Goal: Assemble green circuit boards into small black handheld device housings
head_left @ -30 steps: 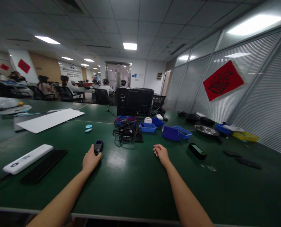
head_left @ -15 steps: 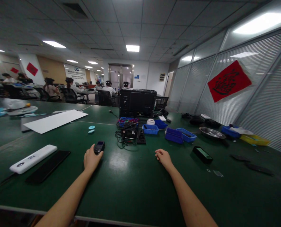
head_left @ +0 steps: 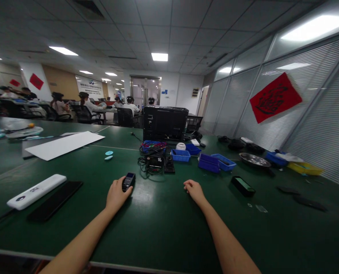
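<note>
A small black handheld device with a little screen (head_left: 129, 180) is gripped in my left hand (head_left: 117, 196), fingers and thumb around its sides, low over the green table (head_left: 158, 232). Its far end and screen show past my fingertips. My right hand (head_left: 195, 191) rests by the table surface with its fingers loosely curled in; nothing shows in it. Between and beyond the hands lie a black boxy device with cables (head_left: 154, 162) and a small black stand (head_left: 169, 164). Two light-blue pieces (head_left: 109, 155) lie beyond my left hand.
At left are a white power strip-like bar (head_left: 36, 191), a black flat slab (head_left: 55, 201) and a white sheet (head_left: 65, 145). Ahead are a black monitor-like box (head_left: 165, 123), a baseball (head_left: 181, 146) and blue trays (head_left: 180, 155). A black box with a green screen (head_left: 243, 185) and metal pan (head_left: 254, 160) stand right.
My left hand has moved to the right with the black device, nearer the middle. My right hand stays about where it was, still curled. The view has shifted very slightly.
</note>
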